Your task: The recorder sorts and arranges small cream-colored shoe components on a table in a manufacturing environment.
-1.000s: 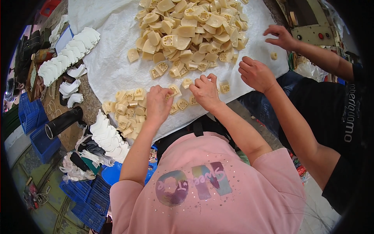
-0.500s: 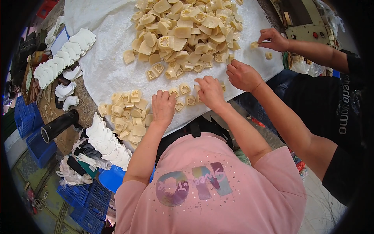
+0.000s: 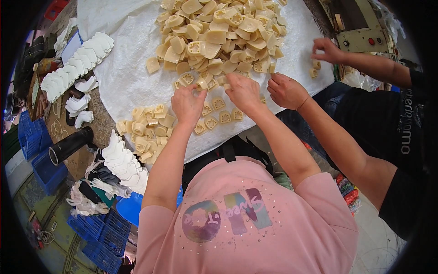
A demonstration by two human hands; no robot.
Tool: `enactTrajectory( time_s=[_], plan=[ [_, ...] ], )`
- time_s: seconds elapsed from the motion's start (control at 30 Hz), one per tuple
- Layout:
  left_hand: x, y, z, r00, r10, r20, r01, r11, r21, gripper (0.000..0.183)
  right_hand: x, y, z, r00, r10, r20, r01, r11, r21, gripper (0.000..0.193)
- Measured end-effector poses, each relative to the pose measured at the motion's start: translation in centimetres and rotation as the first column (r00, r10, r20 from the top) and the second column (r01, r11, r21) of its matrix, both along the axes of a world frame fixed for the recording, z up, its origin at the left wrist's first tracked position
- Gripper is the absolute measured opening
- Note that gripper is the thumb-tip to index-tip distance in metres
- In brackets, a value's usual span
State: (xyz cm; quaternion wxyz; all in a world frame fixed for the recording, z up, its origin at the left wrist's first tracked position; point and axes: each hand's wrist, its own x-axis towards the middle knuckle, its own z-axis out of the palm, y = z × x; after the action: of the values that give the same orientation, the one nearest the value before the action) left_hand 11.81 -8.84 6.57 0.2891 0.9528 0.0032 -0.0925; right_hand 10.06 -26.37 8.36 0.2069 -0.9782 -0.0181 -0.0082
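A big heap of cream plastic shoe heels [image 3: 219, 36] covers the far middle of a white woven sheet [image 3: 123, 68]. My left hand [image 3: 188, 104] reaches the heap's near edge, its thumb and forefinger closed on a shoe heel [image 3: 202, 83]. Just to its right, my right hand [image 3: 245, 92] has its fingers bent around another shoe heel [image 3: 222, 80], partly hidden by the fingertips. Between and below my wrists, several shoe heels [image 3: 225, 117] lie in short rows, hollow side up. A smaller pile of shoe heels [image 3: 148, 130] sits left of my left forearm.
At the right, a co-worker's hands [image 3: 286, 91] work over the same sheet, one close to my right hand. White curved pieces [image 3: 77, 66] stand in stacked rows at the left. A black cylinder [image 3: 70, 146] and blue crates [image 3: 45, 171] are nearby.
Both my hands have moved away from me, from the near rows to the heap's edge. The rows below are now uncovered. The co-worker's far hand has let go of a small piece.
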Motion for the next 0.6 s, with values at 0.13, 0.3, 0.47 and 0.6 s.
enactTrajectory(
  time_s=[0.13,0.3,0.47,0.6],
  plan=[
    [0.0,-1.2,-0.3,0.99,0.089,-0.108,-0.091,0.996,-0.02,0.029,-1.5,-2.0,1.2,0.957,0.127,-0.262,-0.164,0.978,-0.126,0.01],
    [0.3,-0.7,-1.1,0.973,0.163,-0.165,-0.189,0.969,-0.157,0.024,-2.6,-1.5,-0.9,0.892,0.267,-0.366,-0.356,0.913,-0.201,0.01],
    [-0.8,0.9,0.0,0.979,0.182,-0.091,-0.2,0.946,-0.256,0.02,-2.4,-1.4,0.0,0.91,0.129,-0.394,-0.198,0.97,-0.141,0.013],
    [-1.6,3.2,1.6,0.992,0.118,-0.047,-0.124,0.982,-0.142,0.016,-2.1,-3.1,-0.6,0.979,0.055,-0.196,-0.053,0.999,0.012,0.015]
  ],
)
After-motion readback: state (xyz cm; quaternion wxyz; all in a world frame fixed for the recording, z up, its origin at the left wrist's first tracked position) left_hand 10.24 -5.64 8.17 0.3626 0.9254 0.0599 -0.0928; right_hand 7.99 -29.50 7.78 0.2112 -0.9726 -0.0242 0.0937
